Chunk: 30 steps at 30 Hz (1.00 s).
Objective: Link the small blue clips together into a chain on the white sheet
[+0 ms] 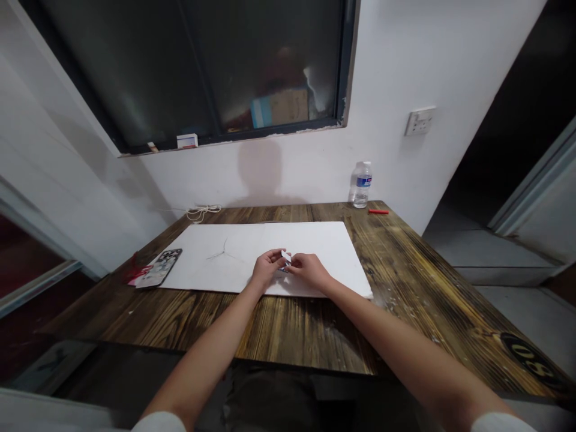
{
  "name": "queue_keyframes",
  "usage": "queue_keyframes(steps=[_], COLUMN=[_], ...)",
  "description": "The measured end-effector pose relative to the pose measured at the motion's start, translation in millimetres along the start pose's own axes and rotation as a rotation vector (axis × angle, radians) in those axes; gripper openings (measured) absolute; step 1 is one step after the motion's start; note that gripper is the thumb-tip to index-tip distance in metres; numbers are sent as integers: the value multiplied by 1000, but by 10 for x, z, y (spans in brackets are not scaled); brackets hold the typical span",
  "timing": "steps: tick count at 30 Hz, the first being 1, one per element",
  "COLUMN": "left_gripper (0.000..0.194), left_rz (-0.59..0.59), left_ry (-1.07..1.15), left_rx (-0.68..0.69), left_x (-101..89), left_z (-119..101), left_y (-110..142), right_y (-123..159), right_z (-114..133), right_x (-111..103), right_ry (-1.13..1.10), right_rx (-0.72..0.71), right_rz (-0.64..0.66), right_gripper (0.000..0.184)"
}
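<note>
Both my hands meet over the right part of a white board (310, 237) that lies on the wooden table. My left hand (266, 267) has its fingers closed around a small white box (285, 257) with dark blue on its lower side. From the other side, my right hand (309, 269) pinches the same box. My fingers cover much of it, so its exact kind is hard to make out. On the board's left half is a thin dark three-armed mark or twig (224, 252).
A phone-like patterned slab (162, 268) lies at the board's left edge beside red strings (137, 273). Behind are a coiled cable (203, 211), a water bottle (362, 185) and a red stick-like item (378, 211). A wall with a window borders the table's back.
</note>
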<state>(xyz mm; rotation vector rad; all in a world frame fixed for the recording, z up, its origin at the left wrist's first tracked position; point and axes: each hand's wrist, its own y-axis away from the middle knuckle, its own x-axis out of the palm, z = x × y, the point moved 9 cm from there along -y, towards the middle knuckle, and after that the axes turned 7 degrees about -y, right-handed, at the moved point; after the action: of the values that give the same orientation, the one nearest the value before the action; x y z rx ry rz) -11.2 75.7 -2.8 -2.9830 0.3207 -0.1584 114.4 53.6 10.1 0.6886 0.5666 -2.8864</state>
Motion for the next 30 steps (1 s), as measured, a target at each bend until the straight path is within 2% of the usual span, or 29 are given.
queue_keyframes(steps=[7,14,19,22,25,28,30], left_gripper=[43,45,42,42,41,39,38], left_rz=[-57,-9,-31,-59,-134,-220,-223], left_ry=[-131,-171,-139,-82,-59,-130,-189], left_rx=[43,30,35,37,108,186,197], left_x=[-29,23,13,-21,-110,-210,-219], left_z=[-21,-15,-21,-39,-131,-219,-227], left_y=[0,20,19,4,-9,-2,4], right_y=[58,119,129,133,123,109,101], right_z=[184,300,316,366,381,355,332], right_x=[64,105,103,46,-64,-177,-225], right_ry=[252,458,508,512,480,453,449], right_rx=[-146,-292,-292,-290,-253,-209,-192], right_rz=[54,140,169,121,44,-32,-70], right_gripper=[15,29,40,43,44,44,44])
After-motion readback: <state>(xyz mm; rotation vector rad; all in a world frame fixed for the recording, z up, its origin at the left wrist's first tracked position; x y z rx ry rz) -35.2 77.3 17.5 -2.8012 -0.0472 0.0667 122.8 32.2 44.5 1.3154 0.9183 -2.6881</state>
